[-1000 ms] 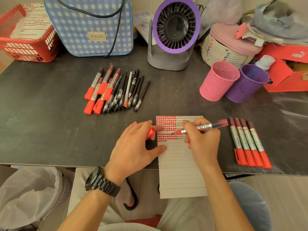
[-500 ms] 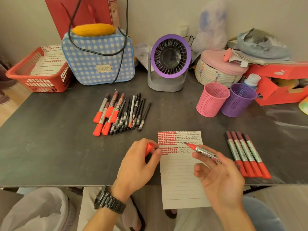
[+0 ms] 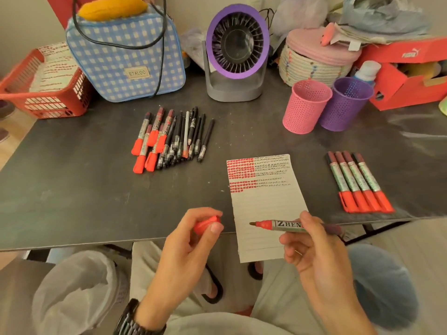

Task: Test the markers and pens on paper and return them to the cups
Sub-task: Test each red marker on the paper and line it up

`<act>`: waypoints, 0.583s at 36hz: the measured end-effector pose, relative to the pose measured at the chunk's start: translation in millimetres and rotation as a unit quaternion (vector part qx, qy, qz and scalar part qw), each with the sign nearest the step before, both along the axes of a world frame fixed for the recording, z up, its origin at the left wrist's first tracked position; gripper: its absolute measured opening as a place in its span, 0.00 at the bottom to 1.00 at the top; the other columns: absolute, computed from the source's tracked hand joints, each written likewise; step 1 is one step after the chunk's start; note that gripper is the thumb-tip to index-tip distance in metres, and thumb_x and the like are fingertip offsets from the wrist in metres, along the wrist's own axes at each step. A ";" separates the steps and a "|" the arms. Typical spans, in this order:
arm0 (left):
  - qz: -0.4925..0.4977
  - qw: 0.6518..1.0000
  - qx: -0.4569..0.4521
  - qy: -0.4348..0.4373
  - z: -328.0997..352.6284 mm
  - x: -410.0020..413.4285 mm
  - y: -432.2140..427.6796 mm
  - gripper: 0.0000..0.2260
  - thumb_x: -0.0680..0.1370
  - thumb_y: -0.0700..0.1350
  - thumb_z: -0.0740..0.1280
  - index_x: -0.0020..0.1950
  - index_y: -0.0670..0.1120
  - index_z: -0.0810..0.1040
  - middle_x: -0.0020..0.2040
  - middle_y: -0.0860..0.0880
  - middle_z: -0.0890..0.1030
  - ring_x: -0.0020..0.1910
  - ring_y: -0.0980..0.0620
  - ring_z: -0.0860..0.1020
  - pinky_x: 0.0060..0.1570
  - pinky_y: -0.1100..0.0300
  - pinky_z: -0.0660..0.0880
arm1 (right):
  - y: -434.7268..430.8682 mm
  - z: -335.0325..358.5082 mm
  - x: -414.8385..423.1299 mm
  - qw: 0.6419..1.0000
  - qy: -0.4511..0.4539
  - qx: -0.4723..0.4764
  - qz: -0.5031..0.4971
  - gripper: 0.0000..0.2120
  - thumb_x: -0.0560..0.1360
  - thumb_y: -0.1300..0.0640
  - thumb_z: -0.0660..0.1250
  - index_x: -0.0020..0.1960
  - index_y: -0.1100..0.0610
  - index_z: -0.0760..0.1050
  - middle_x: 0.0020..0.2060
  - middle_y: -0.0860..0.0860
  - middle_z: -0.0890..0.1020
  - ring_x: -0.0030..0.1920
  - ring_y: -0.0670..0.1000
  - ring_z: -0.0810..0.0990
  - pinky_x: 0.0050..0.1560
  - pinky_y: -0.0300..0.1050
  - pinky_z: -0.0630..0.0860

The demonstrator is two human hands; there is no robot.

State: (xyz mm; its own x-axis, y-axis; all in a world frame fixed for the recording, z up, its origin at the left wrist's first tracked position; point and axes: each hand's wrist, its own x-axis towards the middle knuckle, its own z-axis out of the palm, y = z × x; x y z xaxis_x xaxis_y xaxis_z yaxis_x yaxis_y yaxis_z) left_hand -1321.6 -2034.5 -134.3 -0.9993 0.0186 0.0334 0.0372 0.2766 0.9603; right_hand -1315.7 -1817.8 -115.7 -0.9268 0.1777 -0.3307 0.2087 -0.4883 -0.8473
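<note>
- Right hand (image 3: 314, 247) pinches an uncapped red marker (image 3: 287, 225), tip pointing left above the paper (image 3: 266, 209).
- Left hand (image 3: 193, 240) — fingers curled around its red cap (image 3: 206, 224).

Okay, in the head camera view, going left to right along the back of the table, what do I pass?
Red basket → checked bag → fan → pink cup → purple cup → red box.

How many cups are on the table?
2. A pink cup stands far right on the table; a purple cup stands just right of it. The clutter behind might hide others.
</note>
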 end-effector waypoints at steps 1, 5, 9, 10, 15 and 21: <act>0.000 1.000 -0.004 0.002 1.5 3.0 0.0 0.12 0.77 0.61 0.66 0.59 0.61 0.79 0.52 0.54 0.84 0.50 0.51 0.81 0.46 0.59 0.77 | -1.9 -0.2 0.9 1.000 0.002 0.003 0.003 0.12 0.66 0.43 0.73 0.39 0.51 0.86 0.31 0.60 0.83 0.26 0.49 0.78 0.24 0.38 0.73; -0.002 1.000 0.010 0.001 5.1 11.0 0.5 0.09 0.78 0.53 0.72 0.57 0.62 0.82 0.54 0.55 0.84 0.52 0.53 0.82 0.48 0.56 0.77 | -7.1 -1.6 4.0 1.000 0.007 0.002 0.021 0.14 0.66 0.42 0.75 0.42 0.52 0.86 0.34 0.61 0.84 0.27 0.50 0.79 0.25 0.39 0.74; -0.008 1.000 0.019 -0.008 6.3 13.4 1.3 0.10 0.75 0.57 0.73 0.57 0.63 0.83 0.54 0.56 0.84 0.53 0.53 0.82 0.49 0.60 0.78 | -11.0 -0.7 6.6 0.999 0.016 0.024 0.040 0.23 0.61 0.34 0.79 0.44 0.52 0.85 0.35 0.62 0.84 0.28 0.51 0.80 0.26 0.40 0.75; -0.012 1.000 0.020 -0.003 6.8 13.0 1.9 0.11 0.75 0.57 0.72 0.57 0.63 0.83 0.54 0.56 0.84 0.53 0.53 0.82 0.48 0.62 0.77 | -11.9 -0.8 7.1 0.999 0.017 0.031 0.041 0.24 0.60 0.33 0.80 0.43 0.51 0.85 0.36 0.62 0.84 0.29 0.51 0.80 0.27 0.40 0.75; -0.038 0.999 0.015 0.032 9.3 11.0 7.4 0.10 0.76 0.54 0.73 0.58 0.59 0.83 0.54 0.57 0.83 0.53 0.56 0.81 0.48 0.73 0.72 | -16.0 -2.3 9.0 0.997 0.014 0.058 0.055 0.25 0.60 0.31 0.79 0.42 0.51 0.84 0.34 0.62 0.84 0.29 0.51 0.80 0.27 0.40 0.75; -0.062 0.994 -0.031 0.079 10.0 12.0 15.8 0.09 0.77 0.47 0.74 0.57 0.52 0.85 0.52 0.56 0.83 0.52 0.56 0.81 0.47 0.73 0.71 | -20.2 -6.3 15.0 0.995 0.011 0.070 0.075 0.29 0.60 0.31 0.79 0.47 0.54 0.86 0.35 0.62 0.84 0.29 0.52 0.80 0.28 0.40 0.75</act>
